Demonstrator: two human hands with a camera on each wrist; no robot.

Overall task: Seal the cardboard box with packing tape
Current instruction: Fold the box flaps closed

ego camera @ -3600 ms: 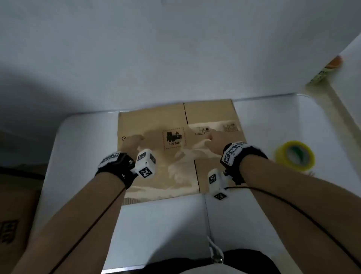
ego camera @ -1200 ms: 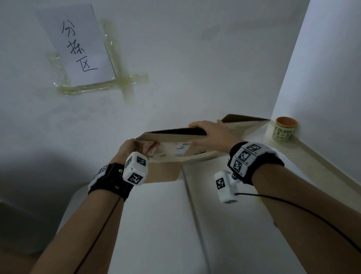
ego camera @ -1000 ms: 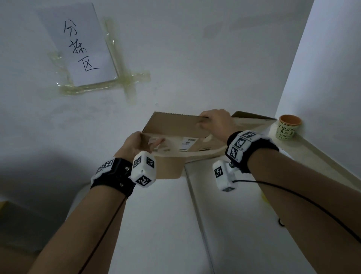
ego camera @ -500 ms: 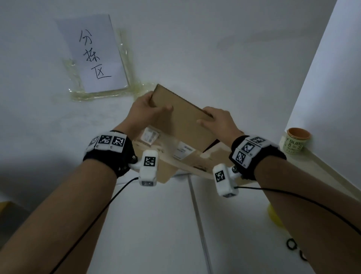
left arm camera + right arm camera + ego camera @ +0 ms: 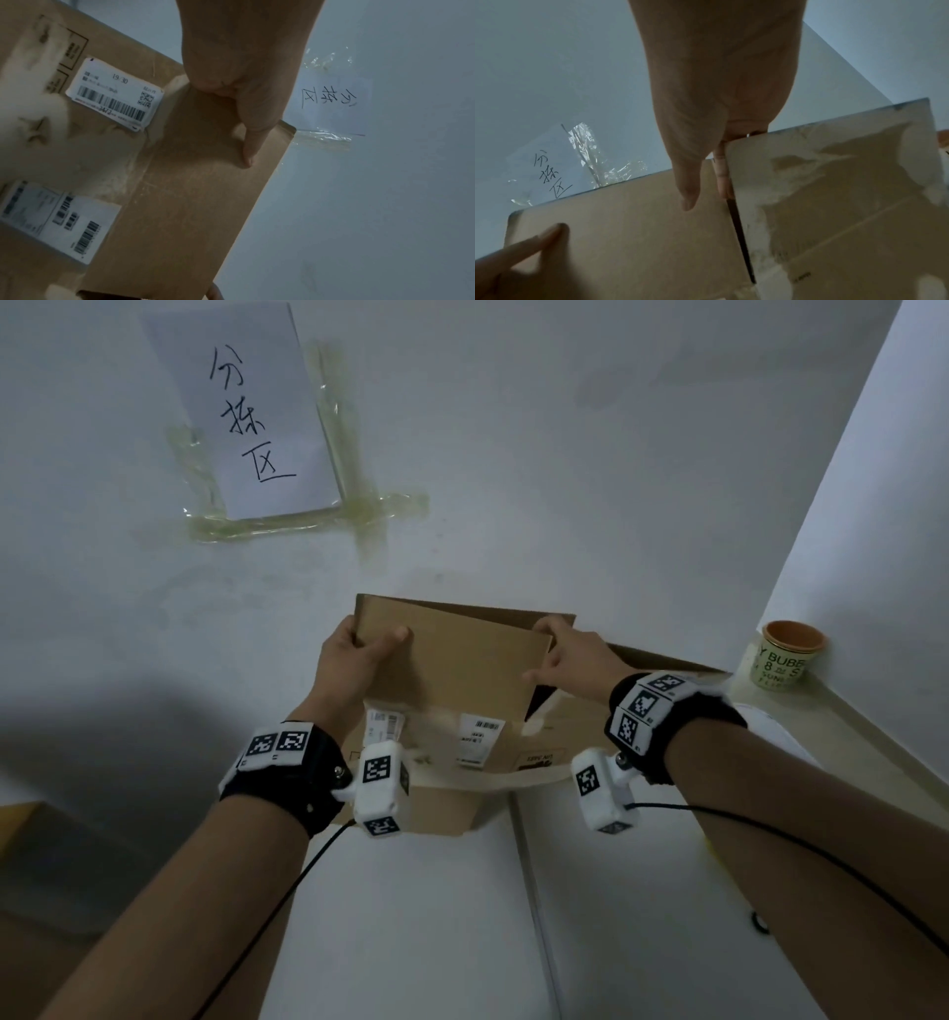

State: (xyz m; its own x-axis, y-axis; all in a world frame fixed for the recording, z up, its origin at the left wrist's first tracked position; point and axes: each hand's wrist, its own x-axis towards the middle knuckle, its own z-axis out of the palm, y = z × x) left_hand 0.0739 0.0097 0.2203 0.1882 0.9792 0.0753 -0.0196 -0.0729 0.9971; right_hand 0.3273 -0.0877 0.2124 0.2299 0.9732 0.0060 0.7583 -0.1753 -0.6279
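Since half a second ago our hands have slid apart along the raised flap (image 5: 452, 654), whose top edge now sits level rather than tilted. The cardboard box (image 5: 462, 742) stands on the white table (image 5: 411, 916) against the wall. Our left hand (image 5: 354, 665) pinches the flap's left corner, thumb in front, fingers behind. Our right hand (image 5: 570, 660) pinches its right edge. We cannot see inside the box. The left wrist view alone shows barcode labels (image 5: 115, 93) clearly; the head view alone shows a paper cup (image 5: 785, 660), contents hidden.
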